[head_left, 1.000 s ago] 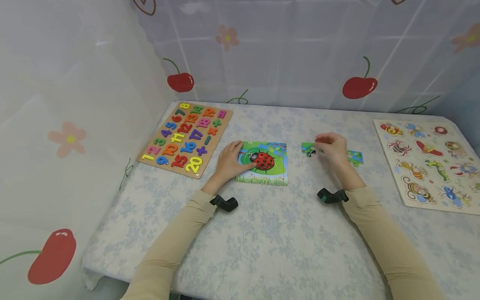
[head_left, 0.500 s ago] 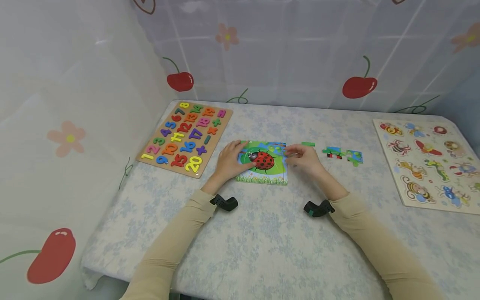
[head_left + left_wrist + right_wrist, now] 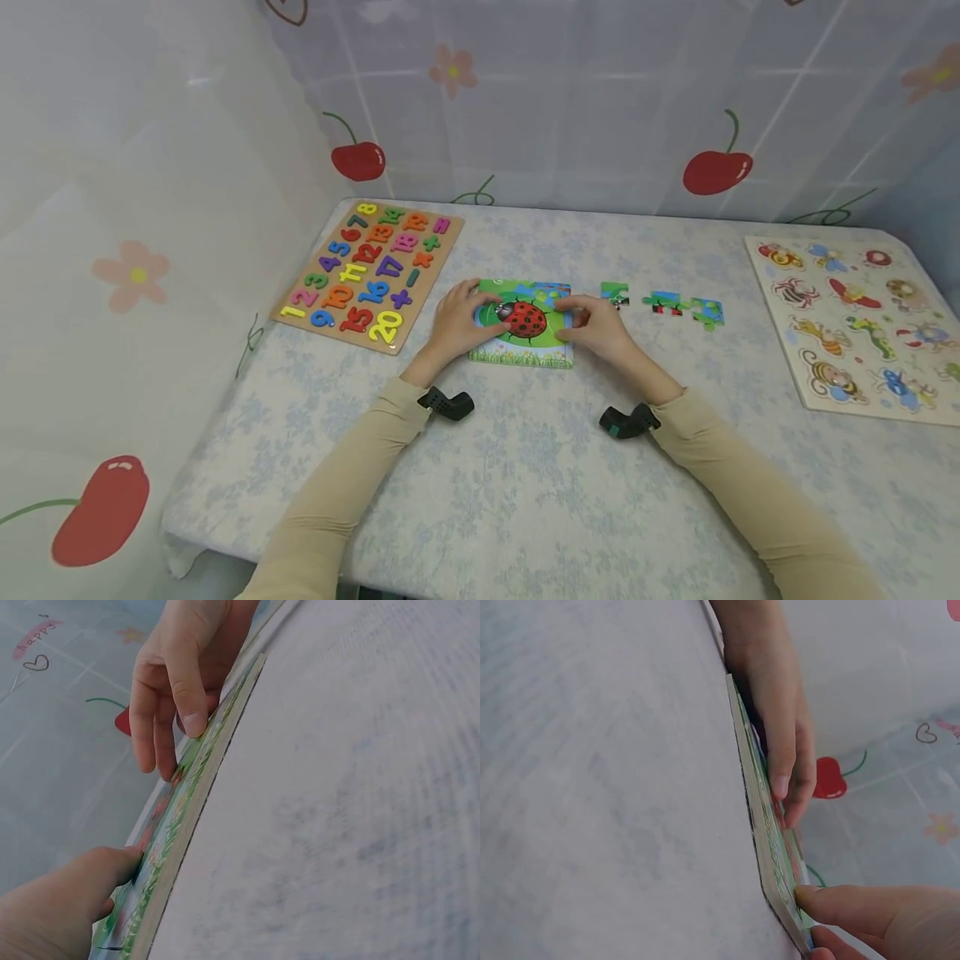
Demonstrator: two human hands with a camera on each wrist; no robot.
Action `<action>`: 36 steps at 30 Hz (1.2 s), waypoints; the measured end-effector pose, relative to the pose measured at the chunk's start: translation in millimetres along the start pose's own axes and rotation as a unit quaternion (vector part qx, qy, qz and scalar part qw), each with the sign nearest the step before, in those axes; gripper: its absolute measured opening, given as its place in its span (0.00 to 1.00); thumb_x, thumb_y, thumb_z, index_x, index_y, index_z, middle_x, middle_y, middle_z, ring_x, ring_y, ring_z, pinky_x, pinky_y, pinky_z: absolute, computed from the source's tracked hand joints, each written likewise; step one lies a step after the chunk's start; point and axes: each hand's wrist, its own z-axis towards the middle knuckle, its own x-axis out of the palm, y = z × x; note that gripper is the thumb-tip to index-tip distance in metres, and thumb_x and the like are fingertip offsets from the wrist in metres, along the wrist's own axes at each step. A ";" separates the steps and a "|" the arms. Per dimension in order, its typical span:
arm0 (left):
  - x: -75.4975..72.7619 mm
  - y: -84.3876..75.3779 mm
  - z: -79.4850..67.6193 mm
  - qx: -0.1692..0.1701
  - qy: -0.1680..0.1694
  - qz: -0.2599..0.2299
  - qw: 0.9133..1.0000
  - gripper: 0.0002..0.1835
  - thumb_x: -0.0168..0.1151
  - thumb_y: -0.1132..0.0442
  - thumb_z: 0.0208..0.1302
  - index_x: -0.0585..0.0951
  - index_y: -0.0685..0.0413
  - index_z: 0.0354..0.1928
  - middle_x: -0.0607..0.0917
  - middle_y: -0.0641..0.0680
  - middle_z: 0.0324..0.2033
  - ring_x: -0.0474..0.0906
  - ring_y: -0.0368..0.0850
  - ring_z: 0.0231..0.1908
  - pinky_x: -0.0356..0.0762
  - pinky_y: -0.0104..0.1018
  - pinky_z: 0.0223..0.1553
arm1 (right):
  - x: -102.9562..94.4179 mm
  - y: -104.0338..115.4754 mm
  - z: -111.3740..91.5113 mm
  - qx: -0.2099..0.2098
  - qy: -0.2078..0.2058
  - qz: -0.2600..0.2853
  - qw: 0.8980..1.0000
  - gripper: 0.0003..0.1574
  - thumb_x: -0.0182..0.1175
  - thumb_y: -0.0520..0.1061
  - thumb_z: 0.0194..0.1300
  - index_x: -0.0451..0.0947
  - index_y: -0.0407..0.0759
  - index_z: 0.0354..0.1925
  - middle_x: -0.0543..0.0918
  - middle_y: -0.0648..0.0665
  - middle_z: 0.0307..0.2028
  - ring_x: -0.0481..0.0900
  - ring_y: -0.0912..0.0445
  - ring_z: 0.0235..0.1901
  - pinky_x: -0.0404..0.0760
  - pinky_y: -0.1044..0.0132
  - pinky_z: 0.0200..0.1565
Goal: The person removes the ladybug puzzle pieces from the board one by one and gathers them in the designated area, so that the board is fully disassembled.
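A square ladybug puzzle board (image 3: 525,354) lies flat on the table in the head view. My left hand (image 3: 452,325) rests over its left side, thumb reaching onto the ladybug picture and some fingers near the far left corner. On the board's right side, my right hand (image 3: 600,327) touches the surface with thumb and index finger spread apart; no lifted piece shows between them. Both wrist views catch the board edge-on, with the right hand (image 3: 180,667) across from the left hand (image 3: 67,900). Three loose puzzle pieces, one of them green (image 3: 615,293), lie right of the board.
A wooden number board (image 3: 371,275) with raised colourful numerals sits at the left. At the right lies a board of insect shapes (image 3: 855,325). A patterned cloth covers the table (image 3: 525,483), and a printed curtain (image 3: 562,108) hangs behind it.
My right hand has moved left from the loose pieces to the board's right edge, then further onto its surface. The left hand has kept its place.
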 end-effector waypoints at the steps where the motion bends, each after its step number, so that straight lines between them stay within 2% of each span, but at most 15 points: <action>1: 0.0 0.2 0.1 0.000 0.000 -0.001 1.000 0.26 0.68 0.43 0.55 0.79 0.41 0.55 0.63 0.56 0.69 0.55 0.54 0.71 0.51 0.58 0.70 | 0.0 -0.5 0.0 -0.006 0.000 0.000 1.000 0.28 0.68 0.33 0.52 0.77 0.31 0.54 0.81 0.31 0.43 0.70 0.60 0.25 0.68 0.73 0.24; 5: -0.4 -0.6 -0.2 0.002 -0.001 -0.001 1.000 0.26 0.68 0.43 0.55 0.79 0.41 0.55 0.63 0.57 0.69 0.55 0.55 0.71 0.50 0.59 0.70 | 0.7 -2.5 0.1 -0.025 0.000 0.001 1.000 0.27 0.68 0.32 0.52 0.77 0.31 0.53 0.80 0.31 0.40 0.69 0.60 0.25 0.68 0.74 0.25; 9: -0.3 -1.5 -0.3 0.009 0.004 -0.011 1.000 0.26 0.67 0.45 0.56 0.78 0.41 0.57 0.57 0.59 0.72 0.50 0.57 0.73 0.49 0.62 0.69 | 2.4 -3.1 -0.4 -0.036 -0.001 0.005 0.999 0.27 0.68 0.31 0.52 0.77 0.31 0.53 0.79 0.32 0.40 0.70 0.57 0.30 0.69 0.73 0.28; 12: -0.4 -2.7 -0.7 0.031 0.025 -0.024 0.999 0.24 0.64 0.48 0.61 0.77 0.40 0.59 0.52 0.60 0.73 0.45 0.59 0.74 0.47 0.64 0.69 | 3.9 -4.2 -0.3 -0.041 -0.002 0.006 0.999 0.27 0.68 0.31 0.52 0.77 0.32 0.53 0.79 0.33 0.42 0.70 0.55 0.32 0.70 0.70 0.31; 15: -1.6 -4.5 -1.6 0.052 0.054 -0.029 0.997 0.20 0.60 0.50 0.65 0.79 0.40 0.58 0.53 0.59 0.73 0.42 0.59 0.74 0.44 0.64 0.70 | 4.8 -5.2 0.0 -0.052 -0.004 0.006 0.999 0.27 0.67 0.30 0.52 0.77 0.32 0.53 0.78 0.34 0.41 0.70 0.53 0.34 0.70 0.69 0.33; 17: -2.1 -5.2 -2.2 0.053 0.066 -0.031 0.996 0.18 0.59 0.51 0.66 0.80 0.40 0.57 0.54 0.58 0.73 0.42 0.59 0.75 0.42 0.63 0.71 | 5.1 -5.3 -0.1 -0.060 -0.006 0.008 0.998 0.27 0.68 0.30 0.51 0.78 0.32 0.53 0.77 0.33 0.41 0.70 0.51 0.35 0.70 0.70 0.33; 21: -2.3 -5.6 -2.4 0.052 0.067 -0.026 0.996 0.18 0.58 0.50 0.66 0.80 0.40 0.57 0.55 0.58 0.73 0.44 0.59 0.74 0.43 0.63 0.71 | 5.9 -4.8 0.2 -0.065 -0.012 0.011 0.998 0.26 0.66 0.29 0.53 0.78 0.33 0.53 0.76 0.33 0.44 0.73 0.46 0.40 0.73 0.70 0.37; 26: -2.7 -6.2 -2.3 0.055 0.064 -0.024 0.996 0.17 0.58 0.50 0.66 0.80 0.40 0.56 0.56 0.59 0.73 0.46 0.59 0.74 0.44 0.63 0.71 | 5.8 -3.6 0.3 -0.009 -0.039 0.050 0.998 0.18 0.59 0.30 0.61 0.78 0.34 0.51 0.77 0.34 0.53 0.79 0.44 0.46 0.78 0.68 0.42; 32: -2.7 -6.1 -2.3 0.055 0.064 -0.028 0.996 0.17 0.59 0.50 0.66 0.81 0.41 0.56 0.56 0.59 0.73 0.47 0.58 0.74 0.45 0.62 0.71 | 3.4 -1.5 1.4 0.071 -0.082 0.112 0.988 0.15 0.56 0.31 0.63 0.78 0.33 0.49 0.77 0.36 0.55 0.80 0.63 0.41 0.79 0.75 0.41; 36: -1.4 -5.1 -2.1 0.054 0.065 -0.031 0.996 0.18 0.58 0.50 0.66 0.80 0.40 0.56 0.56 0.58 0.73 0.46 0.58 0.74 0.44 0.62 0.71 | -2.5 -0.7 1.7 0.096 -0.095 0.123 0.983 0.16 0.56 0.33 0.64 0.77 0.33 0.51 0.76 0.36 0.54 0.78 0.69 0.38 0.78 0.76 0.38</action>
